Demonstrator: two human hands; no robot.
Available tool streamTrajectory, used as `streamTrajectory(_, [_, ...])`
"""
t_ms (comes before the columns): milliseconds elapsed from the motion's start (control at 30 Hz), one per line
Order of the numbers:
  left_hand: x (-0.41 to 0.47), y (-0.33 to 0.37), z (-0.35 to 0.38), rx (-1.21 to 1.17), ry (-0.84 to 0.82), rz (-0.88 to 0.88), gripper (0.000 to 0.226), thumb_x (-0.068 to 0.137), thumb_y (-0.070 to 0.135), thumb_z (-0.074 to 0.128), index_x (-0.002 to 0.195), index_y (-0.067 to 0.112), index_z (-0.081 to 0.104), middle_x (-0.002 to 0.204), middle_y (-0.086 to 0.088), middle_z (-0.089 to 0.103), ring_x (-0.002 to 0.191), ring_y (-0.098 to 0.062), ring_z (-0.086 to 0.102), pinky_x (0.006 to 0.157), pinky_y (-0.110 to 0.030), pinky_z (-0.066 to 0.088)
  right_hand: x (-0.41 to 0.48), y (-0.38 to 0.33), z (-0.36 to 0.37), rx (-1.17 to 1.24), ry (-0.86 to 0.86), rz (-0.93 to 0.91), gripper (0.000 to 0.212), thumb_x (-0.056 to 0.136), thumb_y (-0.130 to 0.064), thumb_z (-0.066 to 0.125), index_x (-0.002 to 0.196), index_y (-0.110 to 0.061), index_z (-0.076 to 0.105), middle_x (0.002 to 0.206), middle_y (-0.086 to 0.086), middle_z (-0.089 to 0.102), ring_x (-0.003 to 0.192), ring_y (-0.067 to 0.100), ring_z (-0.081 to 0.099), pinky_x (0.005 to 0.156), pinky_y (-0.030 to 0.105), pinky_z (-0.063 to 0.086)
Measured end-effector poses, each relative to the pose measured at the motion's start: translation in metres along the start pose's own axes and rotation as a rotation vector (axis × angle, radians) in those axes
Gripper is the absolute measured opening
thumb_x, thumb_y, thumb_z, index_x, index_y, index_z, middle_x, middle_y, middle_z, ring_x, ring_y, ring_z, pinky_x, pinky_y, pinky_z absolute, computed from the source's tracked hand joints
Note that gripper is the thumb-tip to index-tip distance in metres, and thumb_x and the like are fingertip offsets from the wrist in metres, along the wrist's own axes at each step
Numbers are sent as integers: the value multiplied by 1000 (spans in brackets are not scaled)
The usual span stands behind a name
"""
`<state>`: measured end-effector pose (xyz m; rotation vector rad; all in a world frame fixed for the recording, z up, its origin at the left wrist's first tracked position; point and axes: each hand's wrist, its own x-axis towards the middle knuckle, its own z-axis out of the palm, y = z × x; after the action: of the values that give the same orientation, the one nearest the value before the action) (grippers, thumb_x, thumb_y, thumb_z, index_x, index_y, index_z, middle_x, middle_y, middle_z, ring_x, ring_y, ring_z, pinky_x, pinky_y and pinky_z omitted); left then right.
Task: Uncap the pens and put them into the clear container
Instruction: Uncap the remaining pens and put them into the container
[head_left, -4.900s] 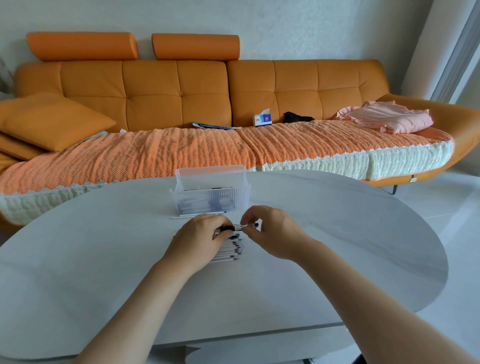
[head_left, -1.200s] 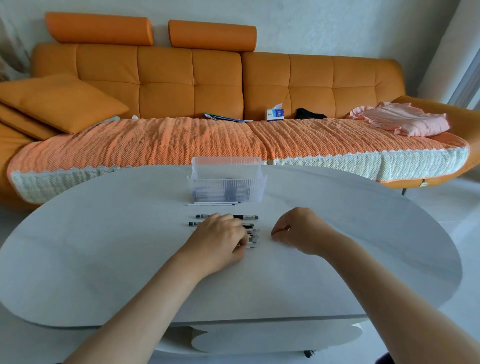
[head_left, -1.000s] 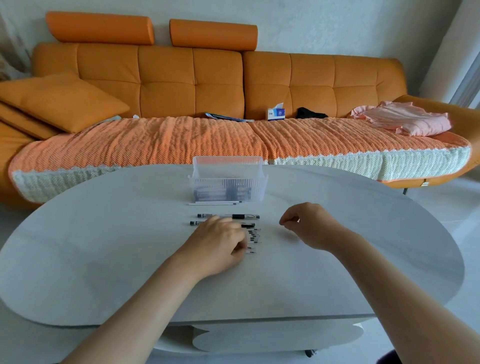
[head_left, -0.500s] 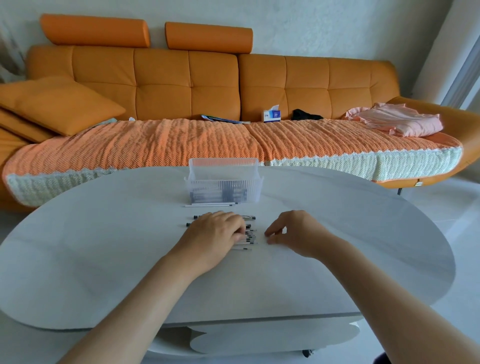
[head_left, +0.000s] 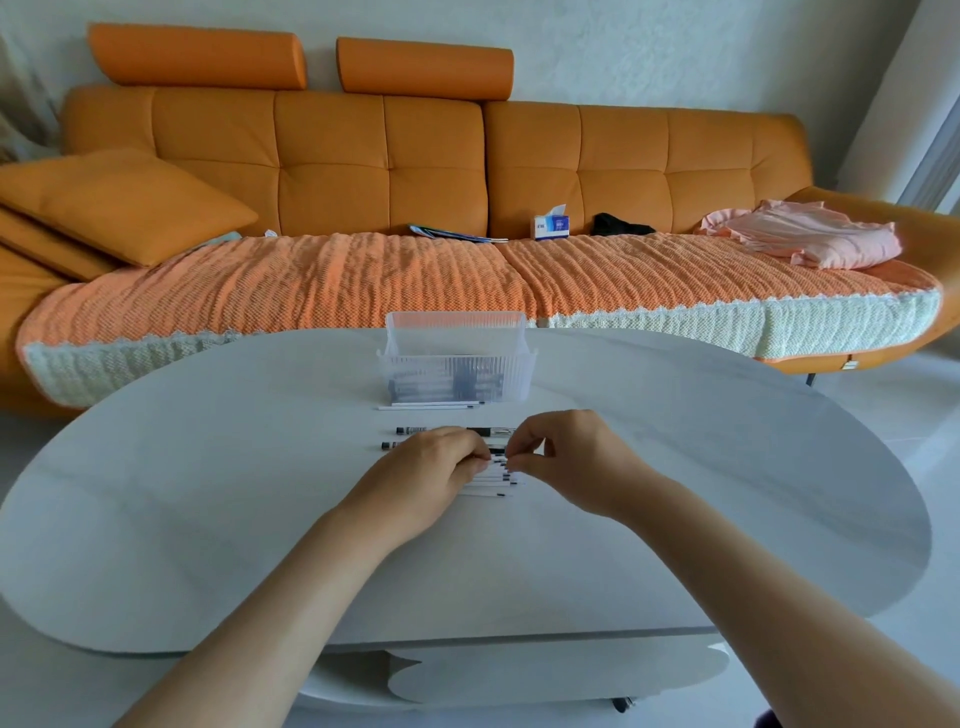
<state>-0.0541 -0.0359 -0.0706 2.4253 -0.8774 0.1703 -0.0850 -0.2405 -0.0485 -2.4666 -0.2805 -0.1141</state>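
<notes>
A clear ribbed container (head_left: 457, 364) stands on the white table (head_left: 208, 519) with several pens lying inside it. A row of white pens with black ends (head_left: 498, 480) lies nearer to me. My left hand (head_left: 431, 467) rests on that row, fingers curled over one pen. My right hand (head_left: 566, 457) meets it from the right, thumb and forefinger pinching that pen's black end. Two black-capped pens (head_left: 410, 430) lie just beyond my left hand, partly hidden by it. One thin white pen (head_left: 431, 406) lies against the container's front wall.
An orange sofa (head_left: 415, 171) with a woven throw runs behind the table. On it are a cushion (head_left: 119, 202), a tissue box (head_left: 550, 224) and pink cloth (head_left: 815, 241). The table's rounded front edge is close to me.
My right hand came left from the bare table to the pen row and now pinches a pen's end. My left hand stayed on the row.
</notes>
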Motion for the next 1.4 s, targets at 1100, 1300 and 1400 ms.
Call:
streamTrajectory(1100, [-19, -7, 7, 76, 10, 109, 10, 87, 36, 66, 92, 30, 73, 86, 14, 55, 88, 0, 45, 71, -26, 47, 51, 14, 22, -280, -16, 155, 27, 100, -33, 52, 125, -32, 64, 120, -7, 56, 103, 16, 57, 80, 28, 45])
streamTrajectory(1300, [-15, -8, 11, 95, 58, 151, 9, 85, 31, 68, 93, 28, 67, 88, 14, 56, 91, -3, 46, 68, -29, 48, 58, 13, 26, -324, 4, 150, 20, 98, -34, 56, 112, -33, 71, 112, -9, 58, 103, 16, 57, 75, 28, 45])
streamTrajectory(1400, [-11, -11, 13, 117, 76, 147, 17, 85, 32, 69, 99, 26, 64, 92, 13, 58, 94, -5, 47, 70, -30, 48, 58, 14, 24, -307, 24, 132, 21, 99, -33, 54, 110, -32, 71, 113, -10, 61, 103, 16, 57, 76, 28, 44])
